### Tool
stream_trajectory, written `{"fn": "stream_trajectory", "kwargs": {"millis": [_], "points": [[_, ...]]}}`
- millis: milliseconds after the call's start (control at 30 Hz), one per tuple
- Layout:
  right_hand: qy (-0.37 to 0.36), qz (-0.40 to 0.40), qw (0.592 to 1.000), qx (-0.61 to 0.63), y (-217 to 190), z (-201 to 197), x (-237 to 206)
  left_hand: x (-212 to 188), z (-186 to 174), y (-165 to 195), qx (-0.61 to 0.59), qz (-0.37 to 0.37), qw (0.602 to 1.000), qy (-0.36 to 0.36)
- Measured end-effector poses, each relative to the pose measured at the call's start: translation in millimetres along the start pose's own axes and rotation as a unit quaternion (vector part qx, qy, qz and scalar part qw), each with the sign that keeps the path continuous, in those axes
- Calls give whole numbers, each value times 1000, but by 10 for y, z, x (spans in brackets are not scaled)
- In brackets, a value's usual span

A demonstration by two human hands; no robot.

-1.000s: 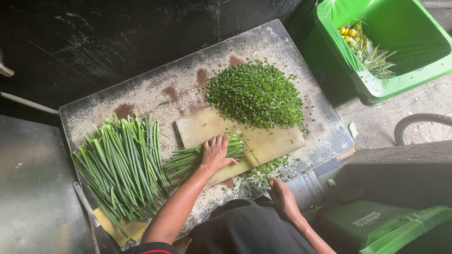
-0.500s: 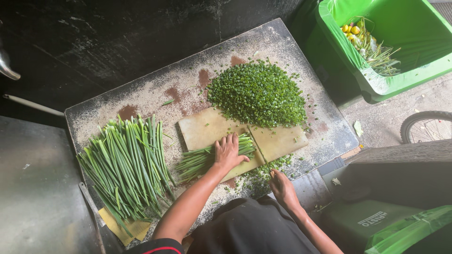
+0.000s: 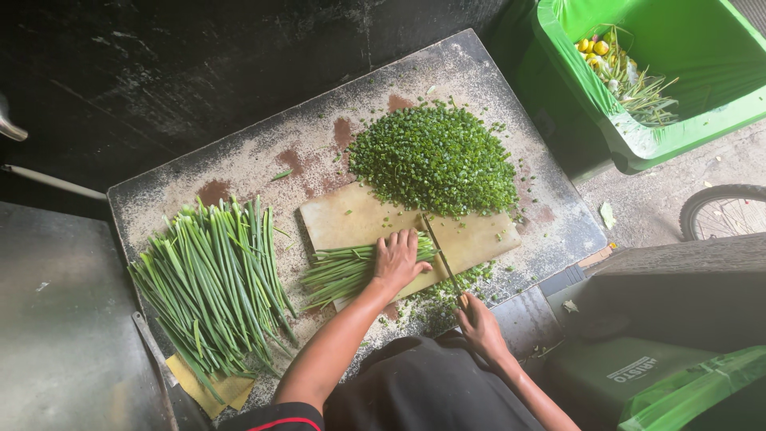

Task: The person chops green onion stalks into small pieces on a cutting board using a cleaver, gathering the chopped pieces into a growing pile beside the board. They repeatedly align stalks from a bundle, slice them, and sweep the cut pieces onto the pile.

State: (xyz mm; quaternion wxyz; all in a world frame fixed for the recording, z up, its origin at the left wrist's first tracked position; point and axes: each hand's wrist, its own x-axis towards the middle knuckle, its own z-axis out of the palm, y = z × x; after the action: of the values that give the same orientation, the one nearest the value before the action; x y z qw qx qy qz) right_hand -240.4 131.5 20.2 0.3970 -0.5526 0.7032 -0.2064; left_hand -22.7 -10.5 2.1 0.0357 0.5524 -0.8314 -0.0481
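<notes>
the left hand (image 3: 396, 259) lies flat on a small bunch of green stalks (image 3: 343, 271), pressing it down on the wooden board (image 3: 351, 219). just to the right, the right hand (image 3: 479, 323) grips a knife (image 3: 440, 251) whose blade rests on the board. a big pile of chopped greens (image 3: 435, 160) sits on the far side, on the surface (image 3: 239, 168).

Left hand (image 3: 396, 262) slid further right along the bundle of green stalks (image 3: 351, 271), now pressing nearer its cut end on the cutting board (image 3: 351, 219). Right hand (image 3: 481, 326) moved in closer, knife (image 3: 440, 254) blade now laid against the stalk tips.
</notes>
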Motion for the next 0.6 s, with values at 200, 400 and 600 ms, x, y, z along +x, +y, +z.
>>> {"fn": "stream_trajectory", "kwargs": {"millis": [200, 400, 600], "points": [[-102, 59, 989, 85, 135, -22, 83, 31, -195, 101, -66, -53, 996, -32], [-107, 84, 969, 207, 52, 0, 118, 51, 96, 167, -142, -111, 973, 148], [-115, 130, 973, 154, -70, -76, 212, 50, 267, 264, -54, -137, 975, 166]]}}
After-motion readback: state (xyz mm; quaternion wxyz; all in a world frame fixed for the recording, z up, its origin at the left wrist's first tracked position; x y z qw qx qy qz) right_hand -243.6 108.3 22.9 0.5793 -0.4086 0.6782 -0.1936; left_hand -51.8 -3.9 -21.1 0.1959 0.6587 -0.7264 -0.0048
